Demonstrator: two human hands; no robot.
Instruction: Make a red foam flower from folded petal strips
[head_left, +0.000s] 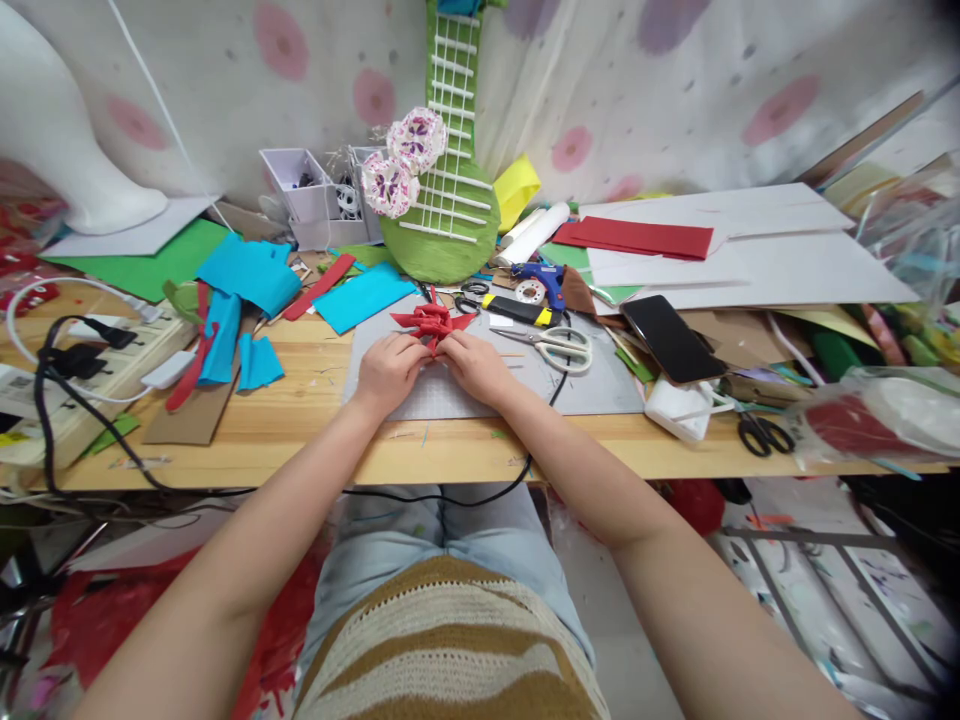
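A red folded paper piece (431,322) with pointed tips lies on a grey cutting mat (600,385) on the wooden table (300,440). My left hand (390,368) and my right hand (476,365) meet at its near side, fingers curled and pinching the red paper between them. White-handled scissors (559,347) lie on the mat just right of my right hand.
A black phone (670,338), a blue glue gun (541,280) and a yellow-black cutter (517,310) lie to the right. Blue paper scraps (240,300), a power strip (97,365) and black cables sit left. A green paper guitar (450,190) stands behind. Black scissors (761,433) lie near the front edge.
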